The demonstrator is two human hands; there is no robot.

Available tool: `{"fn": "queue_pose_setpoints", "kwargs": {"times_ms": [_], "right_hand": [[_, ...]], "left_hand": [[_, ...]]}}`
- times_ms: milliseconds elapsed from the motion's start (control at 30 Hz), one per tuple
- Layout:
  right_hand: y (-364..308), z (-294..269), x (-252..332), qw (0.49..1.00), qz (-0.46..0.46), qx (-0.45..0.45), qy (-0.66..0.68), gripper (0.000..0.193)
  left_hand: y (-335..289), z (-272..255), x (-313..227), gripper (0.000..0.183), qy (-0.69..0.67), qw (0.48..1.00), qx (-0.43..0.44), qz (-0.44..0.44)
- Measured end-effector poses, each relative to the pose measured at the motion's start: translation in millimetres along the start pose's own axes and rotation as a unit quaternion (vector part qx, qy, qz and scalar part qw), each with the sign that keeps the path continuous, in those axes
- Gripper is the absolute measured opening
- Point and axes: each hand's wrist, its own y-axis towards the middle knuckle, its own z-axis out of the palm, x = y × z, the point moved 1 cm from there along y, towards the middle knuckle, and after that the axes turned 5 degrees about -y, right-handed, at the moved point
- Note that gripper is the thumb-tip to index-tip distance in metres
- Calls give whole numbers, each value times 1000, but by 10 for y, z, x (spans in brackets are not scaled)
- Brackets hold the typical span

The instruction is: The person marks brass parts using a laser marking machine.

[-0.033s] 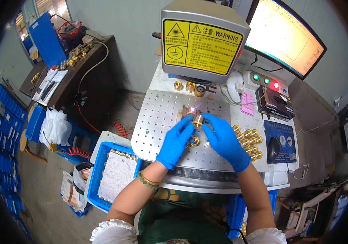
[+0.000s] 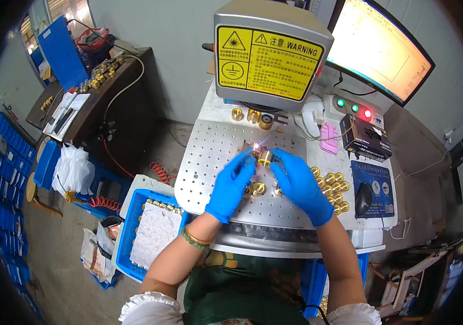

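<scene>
Both hands wear blue gloves and meet over a perforated metal plate [image 2: 204, 168] beneath the laser marking head [image 2: 272, 59]. Between the thumb and fingers of my right hand [image 2: 300, 187] is a short brass fitting [image 2: 265, 157], tilted. My left hand [image 2: 231, 187] has its fingertips pinched at another brass fitting [image 2: 255, 153], partly hidden, on a small holder. A bright violet-white spot glows on that piece. Nearer me, between my wrists, a loose brass fitting [image 2: 258, 189] sits on the plate, with another partly covered by my left hand.
Several brass fittings [image 2: 333, 187] stand in rows at the right, beside a black mouse [image 2: 363, 199]. Behind the plate are a few brass pieces [image 2: 253, 116]. A black box [image 2: 366, 138] and a lit monitor [image 2: 385, 49] stand at right. A blue crate [image 2: 125, 238] is at lower left.
My left hand has shifted slightly left, uncovering more of the loose fitting on the plate. The fitting in my right hand has moved a little right and up. The spot looks brighter.
</scene>
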Motion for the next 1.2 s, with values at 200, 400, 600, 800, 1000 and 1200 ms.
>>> {"fn": "queue_pose_setpoints", "kwargs": {"times_ms": [200,400,600,800,1000,1200], "right_hand": [[146,50,-294,999,16,20,-31,28],[175,60,-368,999,13,14,-50,28],[234,152,-394,997,-6,22,-73,27],[375,385,-375,994,-39,17,-102,22],[467,469,-358,972,28,168,-164,31],[123,177,-146,998,-60,-6,11,47]], "left_hand": [[442,-396,166,56,352,909,-11,221],[690,-301,210,71,423,883,93,183],[754,-230,284,56,461,846,54,263],[402,-512,241,39,129,989,-62,27],[-221,-643,94,35,67,996,-31,-51],[-478,-515,-55,46,344,924,80,145]]}}
